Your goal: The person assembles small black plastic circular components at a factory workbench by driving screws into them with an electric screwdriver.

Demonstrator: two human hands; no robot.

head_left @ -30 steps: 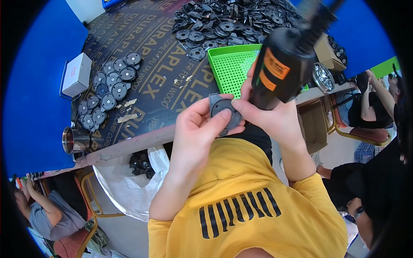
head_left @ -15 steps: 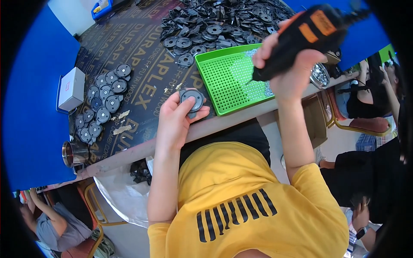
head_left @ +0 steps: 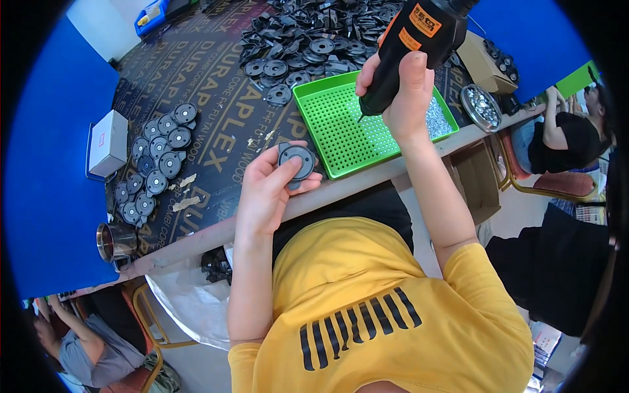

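In the head view, a black disc [head_left: 297, 161] is being grasped by the left hand [head_left: 265, 187], with the thumb being pressed over its face, near the front edge of the surface [head_left: 223, 121]. A dark power screwdriver [head_left: 411, 51] is being gripped in the right hand [head_left: 407, 98], its narrow tip being pointed down and leftward over the green tray [head_left: 327, 124]. The disc is being kept left of that tip and closer to the body, well apart from it; its lugged long axis is being held roughly away from the body. The tray's left rim is being left between the two. Small silvery pieces [head_left: 438, 121] are being held in the tray's right part. Beyond it a heap of black parts [head_left: 321, 47] is being carried; at far left, grouped discs [head_left: 157, 145] are being kept beside a white box [head_left: 109, 145].
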